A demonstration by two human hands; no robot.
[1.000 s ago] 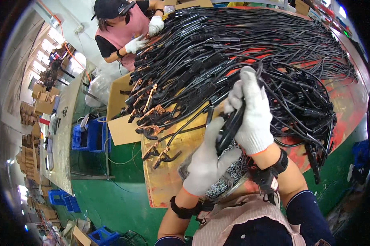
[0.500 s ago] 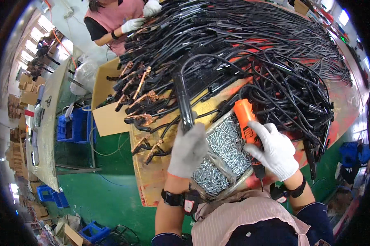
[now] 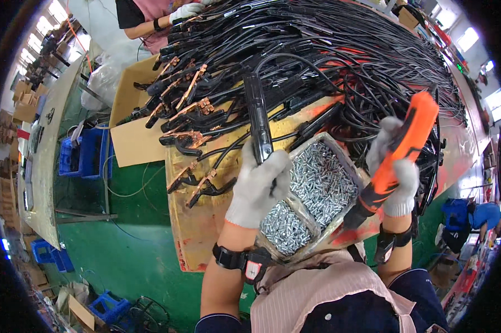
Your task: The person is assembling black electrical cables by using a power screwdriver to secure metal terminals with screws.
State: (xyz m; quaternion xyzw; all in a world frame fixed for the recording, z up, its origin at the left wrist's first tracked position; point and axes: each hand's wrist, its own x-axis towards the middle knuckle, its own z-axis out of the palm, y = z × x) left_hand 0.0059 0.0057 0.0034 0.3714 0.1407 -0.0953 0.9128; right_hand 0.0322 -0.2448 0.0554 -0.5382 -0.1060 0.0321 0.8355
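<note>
Over a red-smeared yellow table (image 3: 197, 238), clasping a black handle (image 3: 256, 108) in the left hand (image 3: 261, 186), just left of a screw tray (image 3: 306, 215). Wrapping the right hand (image 3: 406, 180) around an orange driver (image 3: 416, 125), blocking part of the tray's right edge. Facing black cables (image 3: 355, 105) heaped across much of the table, with copper clamps (image 3: 192, 86) crowded at left.

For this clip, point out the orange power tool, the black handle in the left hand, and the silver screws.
Orange power tool (image 3: 416, 124): head view, on its orange body.
Black handle (image 3: 257, 114): head view, middle of its length.
Silver screws (image 3: 323, 178): head view, middle of the larger heap.
</note>
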